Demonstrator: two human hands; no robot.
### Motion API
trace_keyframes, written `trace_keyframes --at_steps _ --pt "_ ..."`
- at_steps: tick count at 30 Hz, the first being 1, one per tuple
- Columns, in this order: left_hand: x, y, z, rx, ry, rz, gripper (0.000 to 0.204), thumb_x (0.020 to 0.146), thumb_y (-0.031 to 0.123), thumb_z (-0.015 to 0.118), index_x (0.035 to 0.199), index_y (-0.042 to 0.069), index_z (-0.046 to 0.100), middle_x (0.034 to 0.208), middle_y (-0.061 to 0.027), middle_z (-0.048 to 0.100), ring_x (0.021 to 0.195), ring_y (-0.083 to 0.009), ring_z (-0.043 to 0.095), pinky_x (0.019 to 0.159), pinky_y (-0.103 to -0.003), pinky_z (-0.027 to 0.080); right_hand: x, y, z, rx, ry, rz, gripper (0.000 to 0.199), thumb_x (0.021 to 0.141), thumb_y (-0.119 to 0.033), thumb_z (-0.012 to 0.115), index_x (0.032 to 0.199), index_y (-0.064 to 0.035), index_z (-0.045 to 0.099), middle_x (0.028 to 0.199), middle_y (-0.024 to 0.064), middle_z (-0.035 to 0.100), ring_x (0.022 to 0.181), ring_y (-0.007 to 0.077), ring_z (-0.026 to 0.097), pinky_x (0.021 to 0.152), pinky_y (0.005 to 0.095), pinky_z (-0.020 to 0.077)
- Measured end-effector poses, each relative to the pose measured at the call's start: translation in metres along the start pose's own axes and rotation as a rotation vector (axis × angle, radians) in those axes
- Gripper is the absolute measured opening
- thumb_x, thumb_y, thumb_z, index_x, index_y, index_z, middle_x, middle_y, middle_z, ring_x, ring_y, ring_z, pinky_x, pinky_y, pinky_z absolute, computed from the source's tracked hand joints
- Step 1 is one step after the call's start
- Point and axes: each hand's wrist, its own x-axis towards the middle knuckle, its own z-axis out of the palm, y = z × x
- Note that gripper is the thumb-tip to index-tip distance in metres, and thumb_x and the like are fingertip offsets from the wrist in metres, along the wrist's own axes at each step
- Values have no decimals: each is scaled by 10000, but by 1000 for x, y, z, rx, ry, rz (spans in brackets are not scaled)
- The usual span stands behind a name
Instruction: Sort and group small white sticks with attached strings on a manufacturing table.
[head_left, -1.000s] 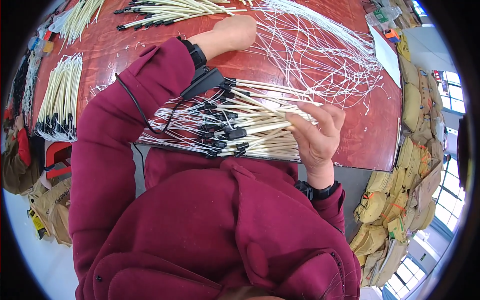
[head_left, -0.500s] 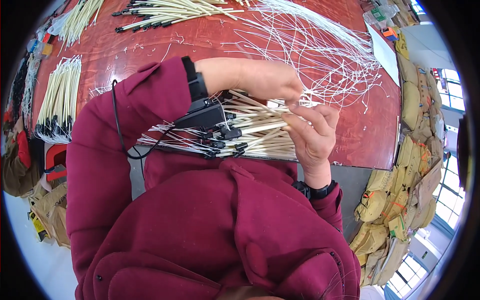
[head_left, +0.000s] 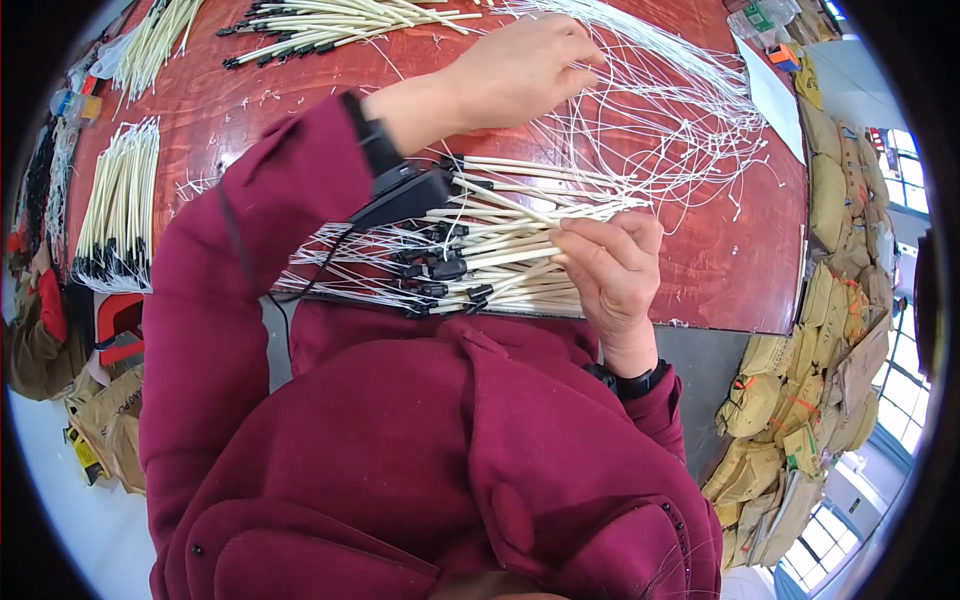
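Observation:
My right hand (head_left: 610, 270) grips a fanned bundle of cream sticks (head_left: 500, 255) with black caps and white strings, held over the near edge of the red-brown table (head_left: 740, 260). My left hand (head_left: 520, 70) reaches farther out over the table into a loose tangle of thin white strings (head_left: 680, 120). Its fingertips are pinched together on a strand. A black box with a cable (head_left: 405, 195) hangs below my left wrist, just above the bundle.
A neat row of cream sticks (head_left: 120, 210) lies at the table's left, and another pile (head_left: 340, 20) lies at the far edge. A white sheet (head_left: 775, 95) sits at the far right. Stuffed tan sacks (head_left: 840, 300) are stacked on the right. A red stool (head_left: 120, 320) stands at the left.
My left hand was at the bundle half a second ago and has moved back out to the tangle of strings. My right hand keeps hold of the bundle.

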Motion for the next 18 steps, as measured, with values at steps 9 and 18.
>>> trace_keyframes --at_steps 9,18 --pt "-59 74 -97 -661 -587 -390 324 1017 298 607 931 -8 670 733 -56 576 695 -141 525 657 -329 456 11 7 -8 -28 43 23 184 740 -79 798 922 -98 779 957 -1 730 884 217 520 792 325 443" --pt "-73 75 -154 -229 -171 -408 338 957 211 702 746 -18 571 596 -31 360 565 -75 324 498 -283 284 53 19 -41 -198 81 -93 136 778 -61 787 910 -89 769 952 13 728 888 210 535 813 329 439"
